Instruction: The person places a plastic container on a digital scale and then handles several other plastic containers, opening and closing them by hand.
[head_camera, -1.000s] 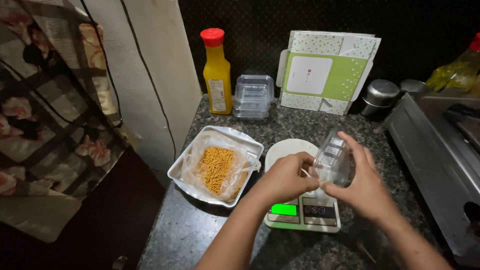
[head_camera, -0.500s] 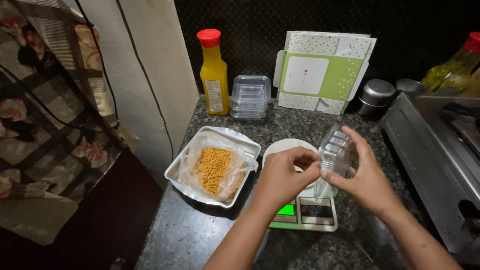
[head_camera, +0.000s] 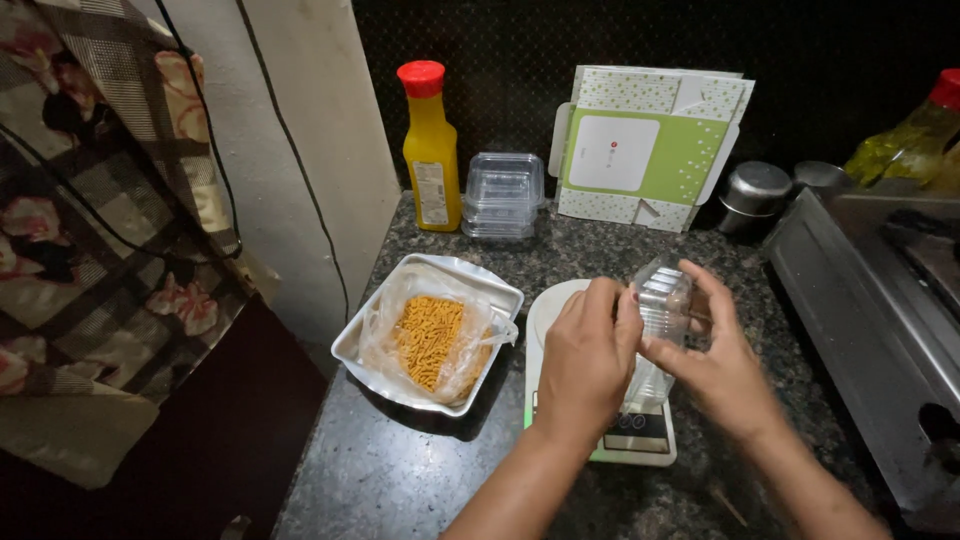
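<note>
Both hands hold a small clear plastic container (head_camera: 662, 310) above a white kitchen scale (head_camera: 640, 440). My left hand (head_camera: 585, 365) grips its left side, fingers curled over the edge. My right hand (head_camera: 715, 355) grips its right side and top. The scale's round white platform (head_camera: 545, 310) shows left of my left hand; most of the scale is hidden under the hands. To the left sits a white square tray (head_camera: 500, 295) holding a clear bag of orange-yellow snack sticks (head_camera: 428, 340).
At the back stand an orange juice bottle with a red cap (head_camera: 430, 150), a stack of clear plastic containers (head_camera: 503, 195), a green and white cardboard box (head_camera: 645, 150) and two steel canisters (head_camera: 755, 190). A metal stove (head_camera: 880, 320) fills the right; an oil bottle (head_camera: 905, 135) stands behind it.
The container has risen slightly and tilted between my hands. My left hand has moved up over the scale, hiding its green display.
</note>
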